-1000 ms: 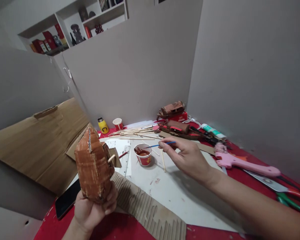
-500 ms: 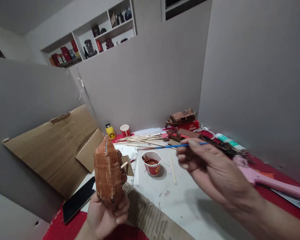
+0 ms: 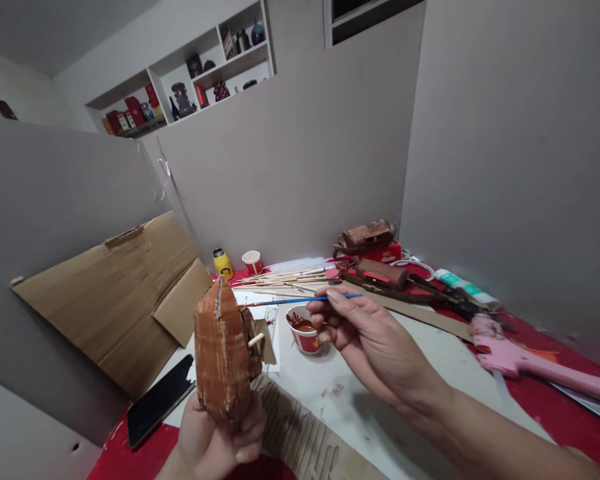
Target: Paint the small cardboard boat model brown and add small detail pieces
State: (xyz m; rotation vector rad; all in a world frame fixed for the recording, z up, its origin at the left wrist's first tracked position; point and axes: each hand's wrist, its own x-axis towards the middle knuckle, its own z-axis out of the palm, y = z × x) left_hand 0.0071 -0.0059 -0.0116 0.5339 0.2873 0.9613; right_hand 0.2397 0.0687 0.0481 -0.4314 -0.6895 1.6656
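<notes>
My left hand [image 3: 223,437] grips the lower end of a cardboard model [image 3: 223,360], painted brown and shaped like a boat hull. It is held upright, pointed end up, and a short wooden stick [image 3: 256,340] juts from its right side. Between the thumb and fingers of my right hand [image 3: 353,323] is a thin blue paintbrush [image 3: 295,300], pointing left. The brush tip lies at the model's upper right edge; whether it touches, I cannot tell. Behind and below the right fingers stands a paper cup [image 3: 307,341] with brown paint inside, partly covered by them.
Corrugated cardboard [image 3: 310,433] lies at the table's front. A phone [image 3: 160,400] is at left, before large cardboard sheets [image 3: 100,293]. Wooden sticks [image 3: 275,280], a yellow bottle [image 3: 223,265] and another cup [image 3: 252,262] stand behind. Brown models [image 3: 367,235] and a pink glue gun [image 3: 530,360] are right.
My right hand has moved left with the paintbrush, bringing its tip from above the paint cup to the model's edge. The model in my left hand has shifted slightly right in view.
</notes>
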